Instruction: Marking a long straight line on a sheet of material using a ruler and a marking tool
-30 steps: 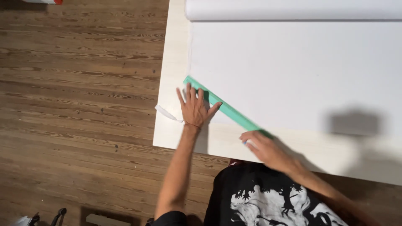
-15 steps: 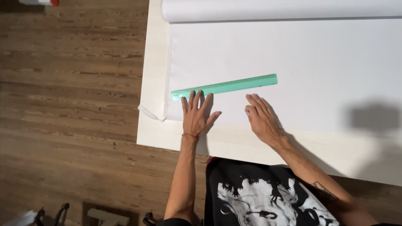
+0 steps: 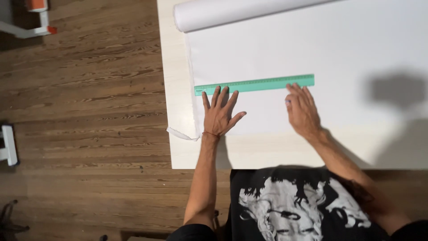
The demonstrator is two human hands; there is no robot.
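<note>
1. The pale rectangular tabletop [image 3: 176, 89] fills the upper right of the frame, standing on a brown wooden plank floor [image 3: 80, 89] that takes up the whole left side.

2. A large sheet of white paper or thin fabric [image 3: 276, 49] is spread flat over the tabletop, its unrolled remainder lying as a white roll [image 3: 232, 11] along the top edge of the frame. It looks light and limp, likely to crease or shift if dragged; it would be best handled with flat palms rather than pinched.

3. The long flat mint-green plastic ruler [image 3: 261, 84] lies on the sheet at mid-frame, nearly level, tilted slightly up toward the right. I judge it light, stiff and thin, and smooth enough to slide on the sheet, so it wants pressing down from above near both ends rather than gripping by its edge.

4. The left hand [image 3: 219, 117], fingers spread wide and flat, rests on the sheet with its fingertips on the lower edge of the ruler near its left end; it holds nothing.

5. The right hand [image 3: 303, 111] lies flat with fingers close together, tips at the ruler's right end, grasping nothing.

6. A small curl of white torn strip [image 3: 183, 135] hangs by the sheet's lower left corner.
</note>
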